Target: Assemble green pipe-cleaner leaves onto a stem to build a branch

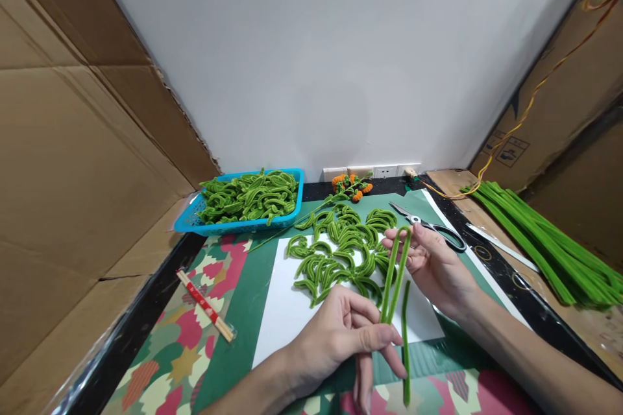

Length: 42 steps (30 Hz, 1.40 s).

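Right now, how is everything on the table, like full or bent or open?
Blue basket: heaped full.
Green strip between left hand and right hand: bent double.
Small green pieces: curved.
Long green strips: straight.
Wooden sticks: wrapped.
Orange flowers: lying down.
Scissors: lying flat; can't tell if open.

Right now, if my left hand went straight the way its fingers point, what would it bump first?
Your left hand would probably meet the separate straight green strip by its fingertips; they may even be touching, as depth is unclear.
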Motion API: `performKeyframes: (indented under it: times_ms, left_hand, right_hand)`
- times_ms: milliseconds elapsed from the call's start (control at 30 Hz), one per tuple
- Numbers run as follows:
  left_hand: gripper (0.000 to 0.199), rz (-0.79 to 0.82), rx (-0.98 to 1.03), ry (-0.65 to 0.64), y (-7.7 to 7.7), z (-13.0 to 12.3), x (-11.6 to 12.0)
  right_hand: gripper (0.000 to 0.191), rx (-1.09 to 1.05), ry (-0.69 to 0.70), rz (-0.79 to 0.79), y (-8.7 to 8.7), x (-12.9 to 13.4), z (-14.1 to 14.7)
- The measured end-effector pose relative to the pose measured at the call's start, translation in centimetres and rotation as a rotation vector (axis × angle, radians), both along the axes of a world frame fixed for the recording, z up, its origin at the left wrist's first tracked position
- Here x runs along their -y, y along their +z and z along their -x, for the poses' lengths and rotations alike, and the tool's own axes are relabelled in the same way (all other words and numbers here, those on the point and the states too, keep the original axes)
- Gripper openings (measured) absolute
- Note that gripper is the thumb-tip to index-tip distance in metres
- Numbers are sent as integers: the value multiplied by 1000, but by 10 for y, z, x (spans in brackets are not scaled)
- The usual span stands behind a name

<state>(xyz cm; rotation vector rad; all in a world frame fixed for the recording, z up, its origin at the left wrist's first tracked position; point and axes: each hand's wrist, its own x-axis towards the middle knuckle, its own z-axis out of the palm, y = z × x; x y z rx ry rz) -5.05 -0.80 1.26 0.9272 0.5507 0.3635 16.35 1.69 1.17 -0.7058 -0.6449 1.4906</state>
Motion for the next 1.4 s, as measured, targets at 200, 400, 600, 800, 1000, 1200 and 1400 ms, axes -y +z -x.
performKeyframes:
  times_ms: [200,400,600,800,1000,1200,1400]
  left_hand:
    - [34,41,18,-30,0,3,-2]
    - [32,31,12,-29,-1,3,-2]
    - [35,19,1,-52,0,2,-3]
    - [39,1,-27,-69,3,2,-2]
    - [42,7,-59,-78,4,1,-3]
    - [41,12,-60,-92,5,2,-5]
    - [38,18,-52,-94,3,0,-3]
  right_hand:
    - [36,-22,-41,43,0,-1,0]
    - [35,-19,-13,12,1,-1,-3]
    - [30,11,-36,26,1,-2,-4]
    - [32,20,-39,50,-1,-3,-3]
    - [30,35,-46,54,1,-3,-5]
    - [30,62,-111,50,-1,-2,-3]
    - [31,110,-95,31,3,-2,-5]
